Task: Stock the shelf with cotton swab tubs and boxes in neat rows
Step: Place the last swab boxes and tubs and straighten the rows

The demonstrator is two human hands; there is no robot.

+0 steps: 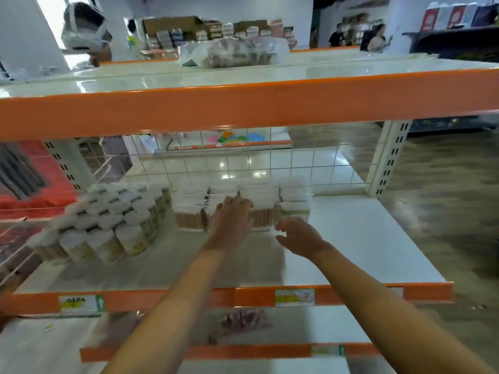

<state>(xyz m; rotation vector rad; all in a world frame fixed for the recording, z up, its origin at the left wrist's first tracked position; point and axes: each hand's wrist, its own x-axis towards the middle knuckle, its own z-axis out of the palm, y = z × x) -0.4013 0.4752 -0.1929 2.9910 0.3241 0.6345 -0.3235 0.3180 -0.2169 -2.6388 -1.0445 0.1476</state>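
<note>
Round cotton swab tubs with white lids stand stacked in rows on the left of the white middle shelf. Clear square boxes of swabs are stacked along the wire mesh back. My left hand rests on the boxes in the middle of that row, fingers spread over them. My right hand is just in front of the rightmost box stack, fingers apart and curled, touching its lower front. The picture is blurred by motion.
An orange shelf beam runs overhead, and an orange front rail with price labels is below my arms. A plastic-wrapped bundle lies on the top shelf. White uprights frame the bay. People stand far behind.
</note>
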